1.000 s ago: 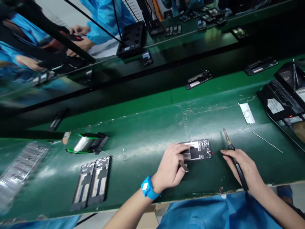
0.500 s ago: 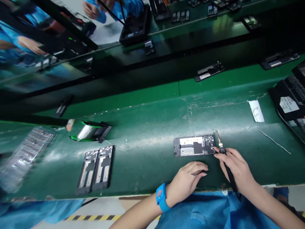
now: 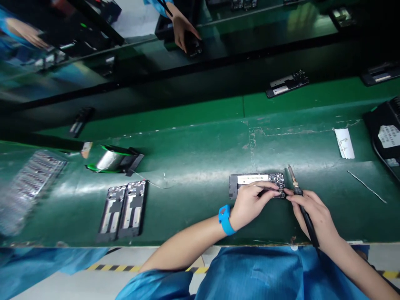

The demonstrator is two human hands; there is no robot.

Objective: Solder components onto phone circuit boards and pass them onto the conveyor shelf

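Observation:
A phone frame with an exposed circuit board [image 3: 276, 180] lies crosswise on the green bench. My left hand [image 3: 251, 202], with a blue wrist strap [image 3: 225, 219], is over its lower middle, pinching dark tweezers [image 3: 265, 190] whose tip is at the board's right part. My right hand [image 3: 315, 212] holds a soldering iron [image 3: 304, 208] by its black handle, metal tip pointing up and away, just right of the frame. The right thumb and forefinger come together at the frame's right edge; any small part between them is too small to tell.
Two phone frames [image 3: 120, 212] and a solder wire spool [image 3: 111, 160] are at the left, near a clear tray [image 3: 33, 187]. A black station [image 3: 386, 133], white paper [image 3: 344, 143] and a wire [image 3: 366, 186] are at the right. Another person's hand [image 3: 181, 27] reaches across the back.
My left hand has moved up onto the phone frame with the tweezers. My right hand still holds the iron beside the frame. Another person's hand now reaches a phone part at the back.

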